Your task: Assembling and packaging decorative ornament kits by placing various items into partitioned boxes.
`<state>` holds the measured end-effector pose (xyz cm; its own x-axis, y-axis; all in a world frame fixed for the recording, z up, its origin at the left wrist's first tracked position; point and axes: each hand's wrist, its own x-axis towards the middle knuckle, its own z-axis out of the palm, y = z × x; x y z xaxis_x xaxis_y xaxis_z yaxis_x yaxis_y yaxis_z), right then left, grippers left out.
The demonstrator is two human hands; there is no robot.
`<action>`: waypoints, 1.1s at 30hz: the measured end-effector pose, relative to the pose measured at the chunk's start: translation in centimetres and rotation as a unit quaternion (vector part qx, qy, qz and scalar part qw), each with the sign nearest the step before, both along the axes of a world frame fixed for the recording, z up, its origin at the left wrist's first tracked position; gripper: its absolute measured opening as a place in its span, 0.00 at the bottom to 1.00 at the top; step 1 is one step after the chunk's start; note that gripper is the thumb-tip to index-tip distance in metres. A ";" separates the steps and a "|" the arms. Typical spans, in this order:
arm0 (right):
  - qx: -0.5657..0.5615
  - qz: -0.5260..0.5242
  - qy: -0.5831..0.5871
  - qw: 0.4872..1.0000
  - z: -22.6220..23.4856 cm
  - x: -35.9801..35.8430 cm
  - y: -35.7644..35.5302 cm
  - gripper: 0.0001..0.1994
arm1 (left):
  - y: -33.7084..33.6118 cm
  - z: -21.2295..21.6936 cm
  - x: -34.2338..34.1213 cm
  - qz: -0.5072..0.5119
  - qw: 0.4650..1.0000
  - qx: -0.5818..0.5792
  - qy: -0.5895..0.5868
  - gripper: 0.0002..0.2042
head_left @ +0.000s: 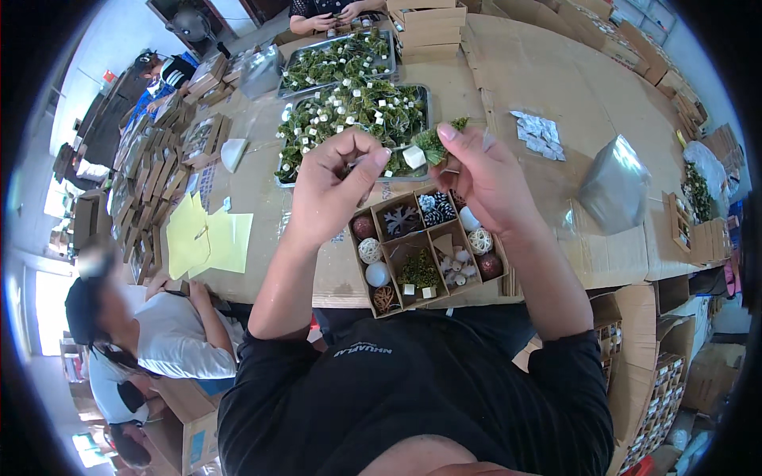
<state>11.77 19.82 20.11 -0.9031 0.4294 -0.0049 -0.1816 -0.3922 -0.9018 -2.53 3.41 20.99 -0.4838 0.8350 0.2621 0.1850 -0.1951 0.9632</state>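
My right hand (492,178) pinches a small green artificial tree (429,147) with a white cube base, held tilted above the table. Close by on the left, my left hand (337,178) has thumb and forefinger pressed together near the white cube; whatever they hold, if anything, cannot be made out. Below both hands sits a divided cardboard box (402,240). Its compartments hold a dark snowflake (401,220), pinecones (439,208), white balls (378,274), brown glitter balls (363,228), woven balls (370,251), pale berry-like pieces (456,268) and green trees with white bases (417,274).
Beyond my hands lie two metal trays (429,101) heaped with similar trees. Yellow sheets (186,238) and stacked boxes (147,190) are at left. At right are white packets (540,135) and a clear plastic bag (615,190). A co-worker (159,321) sits at left; another works across the table.
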 end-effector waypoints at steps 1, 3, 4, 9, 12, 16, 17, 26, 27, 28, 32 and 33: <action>-0.001 -0.030 -0.023 0.999 1.0 0.1 -0.7 0.14 | -0.2 0.3 0.4 0.022 0.999 -0.027 0.020 0.05; -0.021 -0.025 -0.017 0.999 0.6 0.3 -0.5 0.13 | -0.2 0.2 1.1 0.041 0.998 -0.034 0.029 0.07; -0.039 -0.019 -0.008 0.999 0.6 0.5 -0.5 0.13 | -0.2 -0.1 1.3 0.042 0.998 -0.033 0.026 0.07; -0.016 -0.061 -0.015 0.998 0.1 0.5 -0.5 0.14 | 0.2 -1.1 1.8 0.061 0.995 0.077 0.035 0.04; 0.007 -0.088 -0.019 0.996 0.2 0.4 -0.7 0.16 | 0.5 -1.6 1.9 0.044 0.989 0.144 -0.008 0.05; 0.026 -0.108 -0.027 0.994 -0.8 0.6 -0.5 0.13 | 0.1 -1.4 2.5 -0.035 0.989 0.118 -0.084 0.07; 0.025 -0.108 -0.025 0.994 -0.9 0.8 -0.5 0.13 | 0.1 -1.2 2.6 -0.066 0.991 0.087 -0.075 0.07; 0.054 0.055 0.020 0.997 0.2 3.0 -1.1 0.09 | 0.0 -1.5 2.6 -0.019 0.985 0.120 -0.127 0.08; 0.053 0.055 0.018 0.997 0.4 3.2 -1.3 0.09 | 0.1 -1.4 2.7 0.009 0.988 0.107 -0.113 0.08; 0.108 0.081 0.016 0.991 0.8 3.2 -1.3 0.08 | 0.1 -1.3 2.4 -0.004 0.984 0.107 -0.140 0.09; 0.213 0.052 -0.049 0.974 2.8 3.3 -3.1 0.08 | -0.6 -1.5 2.0 -0.012 0.996 -0.007 -0.093 0.12; 0.271 0.023 -0.073 0.960 3.1 3.3 -3.3 0.08 | -0.5 -1.6 2.1 -0.014 0.995 -0.007 -0.095 0.12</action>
